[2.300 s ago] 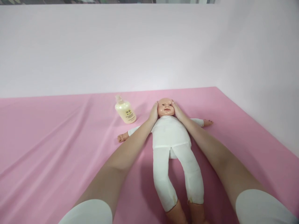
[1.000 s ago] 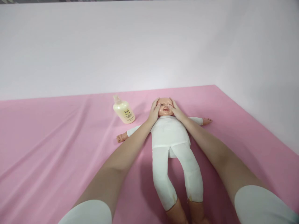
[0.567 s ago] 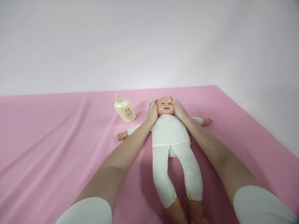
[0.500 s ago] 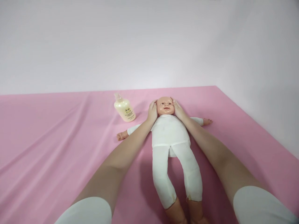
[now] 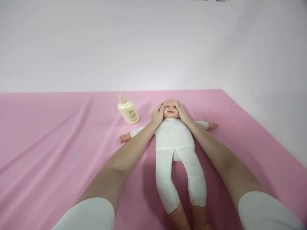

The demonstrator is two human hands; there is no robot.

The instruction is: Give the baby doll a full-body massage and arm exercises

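A baby doll point(image 5: 175, 134) with a bald head, white cloth body and white legs lies on its back, face up. My left hand point(image 5: 157, 114) rests along the side of the doll's head point(image 5: 170, 104) on the left of the view, fingers stretched out flat against it. On the opposite side, my right hand point(image 5: 183, 113) lies flat on the cheek and temple, its fingertips near the doll's eye. Both palms face inward and touch the head. The doll's arms spread out to either side, partly behind my forearms.
A pump bottle of pale yellow liquid point(image 5: 129, 111) stands left of the doll's head. Pink cloth point(image 5: 59, 137), creased at the left, covers the table beneath. A plain white wall point(image 5: 120, 44) rises behind the far edge.
Both hands have shifted slightly on the doll's head; the left fingers cover a bit more of the cheek. The view has tilted a little. Bottle and doll body stay in place.
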